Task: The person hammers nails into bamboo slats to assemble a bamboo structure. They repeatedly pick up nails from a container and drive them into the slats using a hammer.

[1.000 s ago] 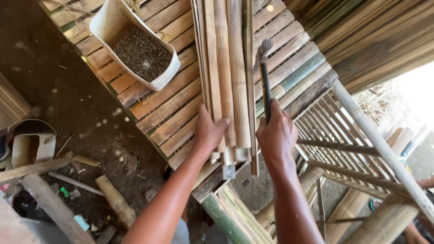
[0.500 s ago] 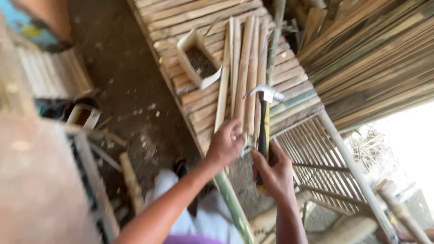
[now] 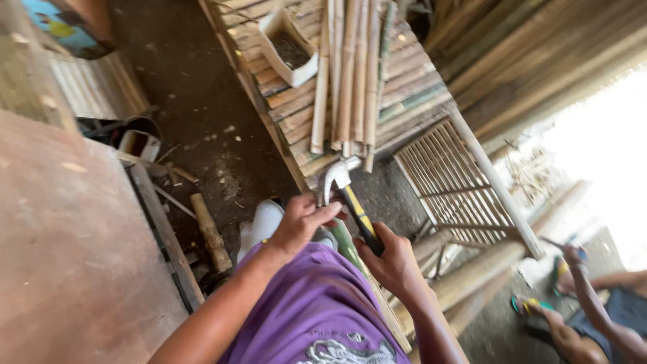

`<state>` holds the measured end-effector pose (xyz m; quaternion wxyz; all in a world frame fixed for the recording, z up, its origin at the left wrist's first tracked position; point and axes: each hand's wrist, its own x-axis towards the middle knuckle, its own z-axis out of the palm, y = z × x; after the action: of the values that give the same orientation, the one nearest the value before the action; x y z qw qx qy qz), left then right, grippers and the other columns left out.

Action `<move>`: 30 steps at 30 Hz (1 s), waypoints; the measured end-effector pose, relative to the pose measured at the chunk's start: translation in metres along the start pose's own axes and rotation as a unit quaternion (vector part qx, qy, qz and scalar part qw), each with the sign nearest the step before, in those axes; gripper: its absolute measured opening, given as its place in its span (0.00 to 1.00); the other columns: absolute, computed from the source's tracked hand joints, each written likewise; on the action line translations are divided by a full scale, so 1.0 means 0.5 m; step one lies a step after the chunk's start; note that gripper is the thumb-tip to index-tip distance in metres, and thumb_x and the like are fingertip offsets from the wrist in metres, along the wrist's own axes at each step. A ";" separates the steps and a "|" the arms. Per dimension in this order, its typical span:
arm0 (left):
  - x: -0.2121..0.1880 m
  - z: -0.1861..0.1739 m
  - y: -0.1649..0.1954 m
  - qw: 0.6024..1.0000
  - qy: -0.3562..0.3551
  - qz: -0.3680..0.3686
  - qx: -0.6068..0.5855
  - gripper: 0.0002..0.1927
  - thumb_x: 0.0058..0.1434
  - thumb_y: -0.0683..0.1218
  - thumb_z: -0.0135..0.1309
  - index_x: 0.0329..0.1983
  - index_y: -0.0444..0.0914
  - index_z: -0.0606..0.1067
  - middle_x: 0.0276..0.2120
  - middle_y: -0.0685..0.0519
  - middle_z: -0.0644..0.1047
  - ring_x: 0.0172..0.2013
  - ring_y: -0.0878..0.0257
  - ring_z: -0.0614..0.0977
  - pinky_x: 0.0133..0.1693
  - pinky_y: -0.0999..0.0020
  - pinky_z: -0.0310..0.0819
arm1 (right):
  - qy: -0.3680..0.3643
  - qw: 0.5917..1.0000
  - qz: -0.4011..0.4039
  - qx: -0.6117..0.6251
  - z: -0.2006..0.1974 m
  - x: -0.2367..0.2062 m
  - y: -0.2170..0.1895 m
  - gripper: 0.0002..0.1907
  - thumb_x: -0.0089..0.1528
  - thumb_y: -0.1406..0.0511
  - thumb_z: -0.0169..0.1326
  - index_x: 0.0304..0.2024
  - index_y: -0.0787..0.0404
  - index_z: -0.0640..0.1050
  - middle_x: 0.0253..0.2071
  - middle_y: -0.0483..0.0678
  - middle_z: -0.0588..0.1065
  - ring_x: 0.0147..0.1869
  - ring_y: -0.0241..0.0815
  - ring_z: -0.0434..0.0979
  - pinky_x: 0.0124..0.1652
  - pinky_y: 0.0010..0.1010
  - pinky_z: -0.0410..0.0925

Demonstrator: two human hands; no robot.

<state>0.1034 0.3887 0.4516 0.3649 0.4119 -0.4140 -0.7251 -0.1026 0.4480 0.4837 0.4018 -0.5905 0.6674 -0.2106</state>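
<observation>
A white rectangular tub (image 3: 288,46) sat near the far left corner of the slatted bamboo desk (image 3: 418,81), tilted slightly, with a dark heap of small pieces inside that were too fine to tell apart. Just beside it to the right lay a bundle of long bamboo strips (image 3: 350,74), running lengthwise down the desk with their near ends reaching its front edge. On the dirt floor to the left, a pale open container (image 3: 139,143) stood among scraps of wood; what it held could not be told.

The claw hammer (image 3: 347,195) was in front of the desk, below the near ends of the strips, its metal head up and its yellow and black handle slanting down towards the body. The right hand (image 3: 394,263) had its grip closed around the lower handle, wrist bent, forearm coming up from the bottom edge. The left hand (image 3: 303,222) reached across above the purple shirt (image 3: 317,310), fingers curled and loosely closed, with the fingertips just beside the hammer's neck under the head; whether they touched it could not be told. A white boot (image 3: 259,229) showed below the left hand.
</observation>
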 end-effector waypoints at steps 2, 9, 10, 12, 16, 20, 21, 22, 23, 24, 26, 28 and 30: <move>-0.017 0.001 0.003 1.000 -0.012 0.001 -0.003 0.15 0.65 0.47 0.55 0.46 0.31 0.79 0.39 0.49 0.83 0.42 0.64 0.84 0.44 0.68 0.78 | 0.001 1.000 -0.013 0.012 -0.004 -0.017 0.004 0.15 0.59 0.60 0.62 0.38 0.66 0.77 0.17 0.52 0.71 0.19 0.39 0.68 0.24 0.37 0.65; 0.011 -0.015 0.043 0.998 -0.045 0.032 -0.008 0.16 0.65 0.47 0.55 0.50 0.31 0.80 0.41 0.49 0.83 0.44 0.63 0.84 0.48 0.67 0.79 | 0.014 0.999 -0.048 -0.007 -0.022 0.005 -0.015 0.16 0.60 0.60 0.61 0.42 0.66 0.77 0.20 0.56 0.73 0.21 0.42 0.72 0.26 0.38 0.66; 0.023 -0.021 0.050 0.998 -0.051 0.029 -0.003 0.16 0.65 0.47 0.54 0.51 0.32 0.80 0.41 0.49 0.84 0.44 0.64 0.83 0.48 0.68 0.78 | 0.024 0.998 -0.059 -0.016 -0.023 0.016 -0.022 0.16 0.61 0.60 0.61 0.43 0.66 0.77 0.21 0.56 0.73 0.22 0.42 0.73 0.27 0.38 0.67; 0.052 -0.037 0.062 0.998 -0.062 0.023 0.009 0.16 0.65 0.46 0.53 0.52 0.33 0.79 0.40 0.50 0.84 0.43 0.64 0.83 0.46 0.69 0.76 | 0.039 0.997 -0.056 -0.025 -0.024 0.039 -0.039 0.16 0.60 0.60 0.61 0.43 0.66 0.77 0.21 0.57 0.73 0.23 0.43 0.72 0.27 0.39 0.66; 0.145 -0.096 0.065 0.998 -0.063 0.022 0.006 0.15 0.64 0.42 0.51 0.50 0.31 0.80 0.40 0.51 0.84 0.40 0.64 0.84 0.43 0.66 0.77 | 0.048 0.998 0.030 -0.013 -0.003 0.110 -0.079 0.17 0.58 0.59 0.61 0.42 0.65 0.78 0.19 0.57 0.72 0.20 0.44 0.71 0.26 0.39 0.66; 0.316 -0.194 0.057 0.991 -0.019 0.090 0.096 0.15 0.66 0.41 0.48 0.48 0.31 0.81 0.36 0.49 0.84 0.37 0.64 0.84 0.43 0.63 0.80 | 0.067 0.994 0.050 0.072 0.052 0.234 -0.128 0.16 0.61 0.58 0.61 0.40 0.65 0.79 0.21 0.49 0.73 0.23 0.36 0.68 0.25 0.36 0.65; 0.363 -0.226 0.057 0.983 0.000 0.118 0.140 0.15 0.67 0.41 0.47 0.48 0.31 0.82 0.36 0.49 0.85 0.37 0.64 0.84 0.44 0.64 0.80 | 0.069 0.991 0.088 0.077 0.073 0.271 -0.144 0.16 0.61 0.58 0.61 0.40 0.65 0.79 0.20 0.48 0.71 0.22 0.36 0.66 0.24 0.36 0.63; 0.411 -0.256 0.057 0.968 0.034 0.118 0.220 0.15 0.65 0.41 0.48 0.50 0.32 0.81 0.37 0.48 0.84 0.38 0.62 0.84 0.45 0.63 0.80 | 0.071 0.986 0.126 0.081 0.092 0.309 -0.159 0.15 0.61 0.58 0.62 0.39 0.65 0.80 0.19 0.48 0.68 0.21 0.35 0.64 0.23 0.36 0.61; 0.465 -0.286 0.061 0.944 0.065 0.121 0.299 0.16 0.64 0.42 0.50 0.51 0.33 0.80 0.39 0.46 0.84 0.40 0.61 0.84 0.46 0.62 0.80 | 0.068 0.979 0.141 0.130 0.109 0.353 -0.175 0.15 0.61 0.58 0.61 0.40 0.64 0.79 0.18 0.46 0.68 0.20 0.34 0.64 0.21 0.34 0.61; 0.516 -0.315 0.066 0.913 0.095 0.123 0.376 0.16 0.63 0.42 0.52 0.52 0.33 0.80 0.41 0.45 0.83 0.41 0.60 0.85 0.47 0.62 0.80 | 0.064 0.969 0.157 0.181 0.124 0.394 -0.191 0.15 0.62 0.59 0.60 0.40 0.64 0.78 0.18 0.44 0.67 0.18 0.34 0.65 0.20 0.33 0.61; 0.601 -0.367 0.070 0.874 0.072 0.107 0.468 0.18 0.62 0.42 0.52 0.55 0.33 0.77 0.45 0.43 0.82 0.47 0.52 0.82 0.50 0.56 0.76 | 0.060 0.948 0.196 0.242 0.158 0.443 -0.221 0.14 0.62 0.59 0.58 0.41 0.63 0.78 0.17 0.42 0.67 0.17 0.33 0.65 0.18 0.31 0.61; 0.696 -0.401 0.079 0.825 0.048 0.093 0.555 0.20 0.62 0.44 0.54 0.56 0.32 0.75 0.48 0.42 0.80 0.51 0.48 0.79 0.53 0.53 0.72 | 0.071 0.939 0.219 0.257 0.178 0.498 -0.243 0.14 0.63 0.58 0.58 0.42 0.61 0.78 0.16 0.42 0.68 0.16 0.32 0.66 0.18 0.29 0.62; 0.782 -0.418 0.080 0.769 0.030 0.070 0.635 0.22 0.61 0.48 0.57 0.54 0.31 0.74 0.51 0.41 0.77 0.54 0.48 0.76 0.55 0.51 0.68 | 0.087 0.934 0.222 0.265 0.191 0.530 -0.259 0.13 0.62 0.58 0.58 0.42 0.61 0.78 0.17 0.41 0.68 0.17 0.31 0.66 0.18 0.28 0.62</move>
<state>0.1448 -0.0300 0.3056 0.0819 0.5410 -0.7967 -0.2566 0.0581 0.1853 0.4491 0.5206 -0.2792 0.7338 -0.3354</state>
